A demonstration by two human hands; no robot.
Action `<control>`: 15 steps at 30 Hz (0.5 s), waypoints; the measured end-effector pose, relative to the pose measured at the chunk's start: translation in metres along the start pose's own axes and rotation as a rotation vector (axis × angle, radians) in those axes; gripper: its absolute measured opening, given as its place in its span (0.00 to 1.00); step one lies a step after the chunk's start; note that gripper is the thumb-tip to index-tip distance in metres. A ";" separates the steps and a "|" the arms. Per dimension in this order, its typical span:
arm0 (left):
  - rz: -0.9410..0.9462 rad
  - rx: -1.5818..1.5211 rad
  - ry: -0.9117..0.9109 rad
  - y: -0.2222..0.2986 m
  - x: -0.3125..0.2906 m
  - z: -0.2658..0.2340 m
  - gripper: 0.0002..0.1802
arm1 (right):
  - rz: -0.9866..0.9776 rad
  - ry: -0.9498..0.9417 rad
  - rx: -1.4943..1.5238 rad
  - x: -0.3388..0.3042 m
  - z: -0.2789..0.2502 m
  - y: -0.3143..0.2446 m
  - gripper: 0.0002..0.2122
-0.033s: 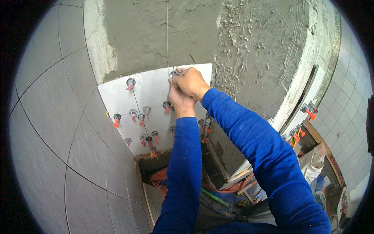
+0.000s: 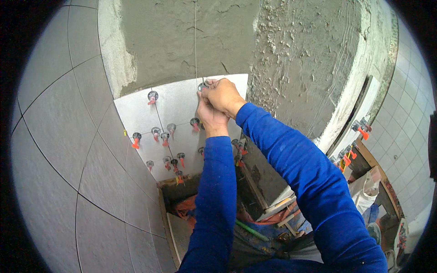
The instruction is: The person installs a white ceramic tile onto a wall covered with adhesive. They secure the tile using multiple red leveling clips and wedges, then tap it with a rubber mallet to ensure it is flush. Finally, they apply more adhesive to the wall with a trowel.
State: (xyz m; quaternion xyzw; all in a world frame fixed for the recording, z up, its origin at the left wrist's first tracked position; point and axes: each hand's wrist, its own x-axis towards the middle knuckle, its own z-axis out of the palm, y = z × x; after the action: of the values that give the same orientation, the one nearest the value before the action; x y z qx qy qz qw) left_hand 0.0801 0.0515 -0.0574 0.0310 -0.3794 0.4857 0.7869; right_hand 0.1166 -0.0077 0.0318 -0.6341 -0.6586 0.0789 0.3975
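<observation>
Nothing has moved since before: my right hand [image 2: 224,96] and left hand [image 2: 210,114] still pinch the grey clip [image 2: 201,86] at the top of the tile [image 2: 180,107], so next I must turn it tight, slowly.

My right hand [image 2: 223,96] is covering most of the grey levelling clip [image 2: 202,85] at the tile's top edge, so I am not seeing how my fingers are gripping it. My left hand [image 2: 210,113] is hiding its own fingertips behind the right. The clutter [image 2: 273,214] below is blurring together.
</observation>
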 end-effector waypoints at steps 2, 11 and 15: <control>-0.004 0.004 -0.035 0.000 0.006 -0.006 0.27 | 0.031 -0.006 0.025 0.003 0.002 0.000 0.21; -0.097 -0.116 -0.240 0.010 0.013 -0.013 0.29 | -0.012 0.064 0.016 0.001 -0.002 -0.006 0.19; -0.057 0.078 -0.144 0.007 0.007 0.004 0.29 | -0.045 0.113 -0.026 -0.006 -0.003 -0.013 0.18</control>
State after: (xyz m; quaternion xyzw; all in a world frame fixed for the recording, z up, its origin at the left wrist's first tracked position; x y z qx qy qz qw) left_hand 0.0737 0.0588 -0.0523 0.1073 -0.4147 0.4741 0.7693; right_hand 0.1077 -0.0163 0.0392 -0.6276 -0.6502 0.0252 0.4274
